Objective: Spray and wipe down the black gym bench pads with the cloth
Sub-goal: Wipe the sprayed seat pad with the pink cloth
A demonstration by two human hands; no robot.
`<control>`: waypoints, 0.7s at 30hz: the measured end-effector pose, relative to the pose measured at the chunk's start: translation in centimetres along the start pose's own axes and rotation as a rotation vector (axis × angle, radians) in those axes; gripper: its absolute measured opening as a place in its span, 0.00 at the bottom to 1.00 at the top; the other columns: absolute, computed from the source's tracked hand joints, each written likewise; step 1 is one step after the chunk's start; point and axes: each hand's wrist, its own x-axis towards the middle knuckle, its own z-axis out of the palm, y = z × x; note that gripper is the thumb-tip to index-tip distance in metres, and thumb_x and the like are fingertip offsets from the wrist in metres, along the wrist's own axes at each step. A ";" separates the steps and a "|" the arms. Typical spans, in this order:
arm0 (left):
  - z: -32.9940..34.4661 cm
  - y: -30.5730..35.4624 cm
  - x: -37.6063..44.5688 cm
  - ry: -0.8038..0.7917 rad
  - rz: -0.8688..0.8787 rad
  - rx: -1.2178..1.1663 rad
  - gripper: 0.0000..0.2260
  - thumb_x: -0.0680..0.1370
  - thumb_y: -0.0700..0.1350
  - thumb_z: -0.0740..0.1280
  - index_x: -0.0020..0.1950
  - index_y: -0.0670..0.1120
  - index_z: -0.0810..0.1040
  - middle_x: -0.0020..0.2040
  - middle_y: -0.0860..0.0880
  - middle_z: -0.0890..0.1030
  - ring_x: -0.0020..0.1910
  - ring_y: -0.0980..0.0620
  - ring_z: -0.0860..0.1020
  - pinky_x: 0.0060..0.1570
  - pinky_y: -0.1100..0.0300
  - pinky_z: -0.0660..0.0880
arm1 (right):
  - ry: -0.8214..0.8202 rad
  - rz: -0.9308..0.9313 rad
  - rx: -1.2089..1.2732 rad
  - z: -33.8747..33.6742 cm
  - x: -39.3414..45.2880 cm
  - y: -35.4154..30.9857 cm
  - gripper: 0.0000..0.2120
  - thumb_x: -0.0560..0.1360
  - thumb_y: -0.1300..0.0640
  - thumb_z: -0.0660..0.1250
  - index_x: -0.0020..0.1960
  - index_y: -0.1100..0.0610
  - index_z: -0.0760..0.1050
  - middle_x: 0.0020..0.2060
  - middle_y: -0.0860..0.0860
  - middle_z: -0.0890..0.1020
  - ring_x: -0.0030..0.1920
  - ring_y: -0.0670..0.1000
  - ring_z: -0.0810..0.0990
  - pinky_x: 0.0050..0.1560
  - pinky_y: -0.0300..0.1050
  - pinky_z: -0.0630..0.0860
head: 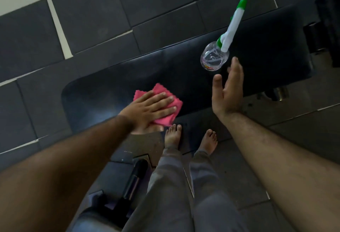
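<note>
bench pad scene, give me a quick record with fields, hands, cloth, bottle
bench pad: black, long, over dark floor mats
left hand: flat, fingers spread, pressing pink cloth onto the pad's near edge
right hand: open, empty, palm toward the bottle, not touching it
spray bottle: clear body, white and green trigger head, on the pad, beside the right hand
feet: bare, on the floor below the pad

One black bench pad [184, 77] runs from near left to far right. One pink cloth [165, 106] lies on its near left part. One clear spray bottle [215, 58] with a white-and-green head stands toward the right. Two hands show: the left hand [149, 109] and the right hand [229, 92]. Two bare feet [173, 136] stand near the pad's near edge.
</note>
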 end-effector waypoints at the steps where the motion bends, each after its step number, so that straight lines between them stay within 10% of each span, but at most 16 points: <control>1: 0.0 -1.0 -0.8 0.001 -0.037 0.002 0.37 0.86 0.73 0.47 0.91 0.57 0.46 0.91 0.48 0.48 0.89 0.43 0.43 0.86 0.39 0.38 | 0.012 -0.018 0.006 -0.2 0.9 -0.5 0.50 0.80 0.26 0.54 0.84 0.64 0.54 0.83 0.63 0.60 0.83 0.61 0.61 0.81 0.59 0.64; 7: -3.7 0.2 6.0 0.076 -0.521 -0.111 0.42 0.82 0.77 0.43 0.91 0.55 0.44 0.89 0.49 0.42 0.89 0.43 0.44 0.84 0.35 0.33 | 0.116 -0.228 0.052 0.2 6.4 -4.5 0.50 0.78 0.42 0.75 0.79 0.76 0.56 0.79 0.73 0.60 0.81 0.71 0.62 0.82 0.46 0.60; 11: -6.0 1.9 10.5 0.151 -0.615 -0.179 0.39 0.85 0.71 0.46 0.90 0.52 0.46 0.89 0.50 0.41 0.89 0.49 0.41 0.81 0.40 0.25 | 0.145 -0.139 0.173 0.0 7.9 -6.6 0.33 0.79 0.58 0.71 0.79 0.67 0.64 0.74 0.62 0.75 0.70 0.50 0.75 0.68 0.30 0.70; 21: -7.9 4.9 18.5 0.249 -0.657 -0.445 0.30 0.89 0.57 0.52 0.90 0.48 0.54 0.91 0.47 0.51 0.89 0.48 0.47 0.86 0.44 0.38 | 0.043 0.232 0.056 -6.5 2.7 -3.3 0.21 0.66 0.59 0.66 0.59 0.53 0.81 0.47 0.47 0.82 0.44 0.48 0.80 0.46 0.43 0.76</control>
